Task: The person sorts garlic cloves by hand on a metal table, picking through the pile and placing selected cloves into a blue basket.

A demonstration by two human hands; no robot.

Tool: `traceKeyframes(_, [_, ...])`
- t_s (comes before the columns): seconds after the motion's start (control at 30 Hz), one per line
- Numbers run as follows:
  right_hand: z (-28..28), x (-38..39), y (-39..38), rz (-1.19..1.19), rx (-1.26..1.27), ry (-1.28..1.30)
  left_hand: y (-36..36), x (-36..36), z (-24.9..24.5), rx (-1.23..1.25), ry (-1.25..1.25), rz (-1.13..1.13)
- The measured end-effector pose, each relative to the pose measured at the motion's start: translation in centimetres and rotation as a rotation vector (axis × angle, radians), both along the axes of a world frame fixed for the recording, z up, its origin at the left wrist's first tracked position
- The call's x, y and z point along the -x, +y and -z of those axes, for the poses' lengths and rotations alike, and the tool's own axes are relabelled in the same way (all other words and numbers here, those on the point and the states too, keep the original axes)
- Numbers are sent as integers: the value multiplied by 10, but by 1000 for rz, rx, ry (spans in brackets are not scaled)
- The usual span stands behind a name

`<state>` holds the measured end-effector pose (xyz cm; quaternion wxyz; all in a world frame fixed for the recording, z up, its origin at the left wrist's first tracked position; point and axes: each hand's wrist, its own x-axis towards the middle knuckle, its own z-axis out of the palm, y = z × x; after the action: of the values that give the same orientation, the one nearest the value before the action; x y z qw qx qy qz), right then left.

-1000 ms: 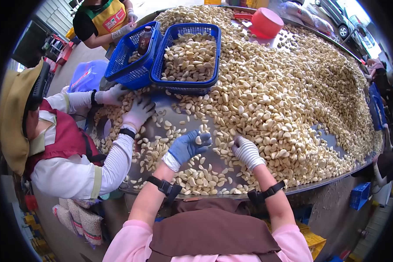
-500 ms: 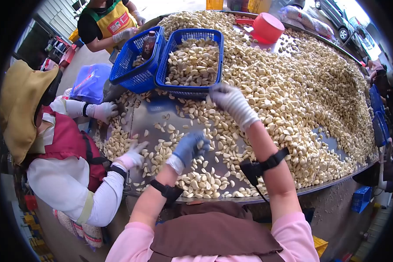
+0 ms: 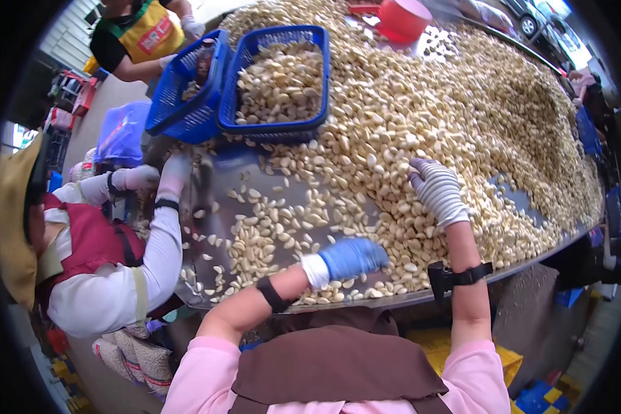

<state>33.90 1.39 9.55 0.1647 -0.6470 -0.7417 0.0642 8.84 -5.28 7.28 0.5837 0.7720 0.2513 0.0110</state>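
Note:
Peeled garlic cloves (image 3: pixel 386 148) cover much of the metal table (image 3: pixel 217 196), heaped high toward the back and right. My left hand (image 3: pixel 354 259), in a blue glove with a white cuff, is low over the cloves near the front edge; motion smears its fingers. On the slope of the heap rests my right hand (image 3: pixel 438 190), in a grey-and-white striped glove, its fingers apart and touching cloves. A looser patch of cloves (image 3: pixel 259 241) lies left of my left hand.
A blue basket (image 3: pixel 322 103) of cloves stands at the back, beside another blue basket (image 3: pixel 160 114) holding a dark bottle (image 3: pixel 204 63). A red scoop (image 3: pixel 403 21) sits farther back. Co-workers stand at left, one with a gloved hand (image 3: pixel 177 172) by the table, and behind the baskets.
My right hand has moved from beside the clove basket down and right onto the heap. My left hand has swung right and toward the front edge. The co-worker's nearer hand has moved back.

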Motion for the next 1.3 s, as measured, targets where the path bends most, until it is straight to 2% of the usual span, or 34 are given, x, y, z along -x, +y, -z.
traceKeyframes(0.03, [-11, -7, -15, 30, 92, -12, -41, -17, 34, -332, -214, 259])
traceKeyframes(0.07, [-22, -10, -30, 53, 179, -19, -63, -28, 13, -141, -88, 247])
traceKeyframes(0.1, [-24, -13, -45, 17, 120, 22, -68, -32, 5, 20, -11, 325])
traceKeyframes(0.13, [-22, -11, -61, 10, 130, 24, -67, -28, 7, 30, -10, 318])
traceKeyframes(0.2, [-17, -7, -89, -21, 222, 117, -57, -4, 13, 225, 163, 340])
traceKeyframes(0.27, [0, 6, -107, -100, 239, 93, -55, 42, 21, 229, 325, 264])
traceKeyframes(0.3, [12, 19, -110, -128, 236, 52, -55, 75, 35, 175, 314, 232])
traceKeyframes(0.33, [14, 41, -110, -190, 217, 168, -55, 106, 43, 118, 304, 202])
traceKeyframes(0.4, [30, 83, -106, -360, 277, 47, -29, 137, 4, 57, 757, 179])
traceKeyframes(0.47, [49, 117, -102, -481, 308, -200, -22, 170, 12, -112, 1091, 131])
traceKeyframes(0.5, [70, 128, -101, -463, 263, -229, -28, 174, 11, -248, 1215, 103])
traceKeyframes(0.53, [78, 139, -99, -444, 221, -260, -27, 173, 6, -250, 1226, 92])
traceKeyframes(0.6, [81, 142, -96, -455, 237, -269, -28, 162, -4, -268, 894, -211])
traceKeyframes(0.67, [78, 139, -98, -459, 270, -294, -14, 144, -7, -177, 864, -288])
traceKeyframes(0.73, [77, 132, -104, -429, 244, -294, -7, 132, 0, -189, 640, -765])
traceKeyframes(0.8, [84, 125, -108, -411, 253, -241, 2, 130, 33, -212, 387, -866])
traceKeyframes(0.83, [83, 122, -110, -356, 321, -179, 4, 120, 47, -70, 214, -954])
traceKeyframes(0.87, [82, 120, -111, -301, 386, -117, 4, 117, 57, -136, 237, -887])
traceKeyframes(0.93, [84, 121, -117, -255, 380, -90, 8, 92, 31, -256, 347, -736])
traceKeyframes(1.0, [84, 123, -118, -247, 453, -116, 5, 68, 27, -572, 260, -677])
traceKeyframes(1.07, [78, 124, -118, -246, 470, -119, 4, 46, 43, -593, 235, -580])
traceKeyframes(1.13, [83, 128, -118, -202, 532, -134, 2, 25, 52, -761, 267, -230])
traceKeyframes(1.17, [82, 127, -118, -223, 556, -140, 0, 18, 52, -767, 267, -232])
traceKeyframes(1.23, [83, 124, -121, -235, 549, -99, -3, 8, 50, -777, 451, -185])
traceKeyframes(1.3, [82, 118, -123, -258, 549, -25, -7, 9, 54, -741, 481, -221])
